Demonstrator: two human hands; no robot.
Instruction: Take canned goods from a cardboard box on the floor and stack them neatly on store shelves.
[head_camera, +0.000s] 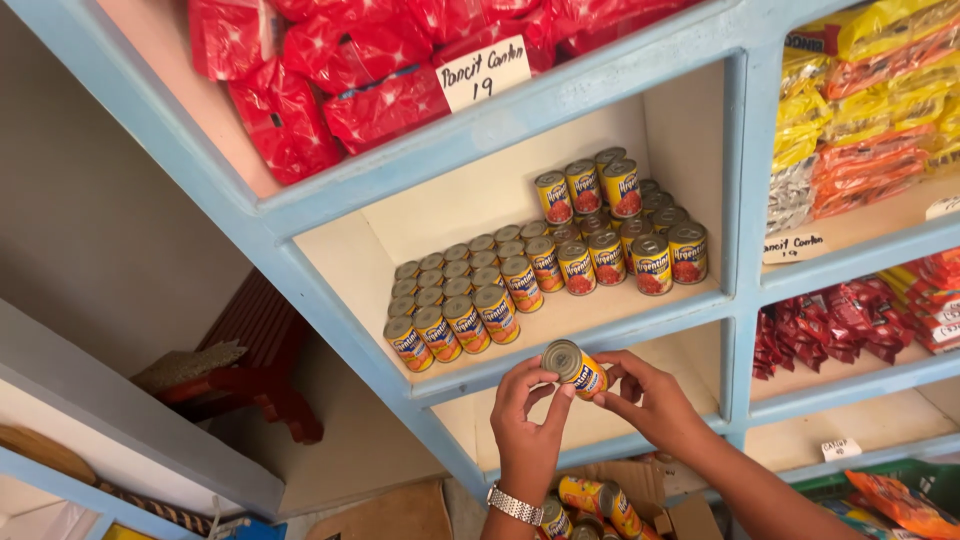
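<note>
Small yellow-labelled can (575, 368) held tilted in mid-air, just below the front edge of the pale blue shelf (560, 340); left hand (527, 425) with fingers curled round its silver top end; right hand (648, 400) pinching the base end; both closed on it. Could slip from so light a two-ended pinch and drop onto the cans in the cardboard box (640, 495) below, or, pushed in carelessly, knock over the front row of shelved cans (455, 330). Cream shelf boards, blue frame; red packets (330, 90) above; yellow and orange packets (860, 110) at right; possibly a red bench (255, 365) by the wall, partly hidden.
</note>
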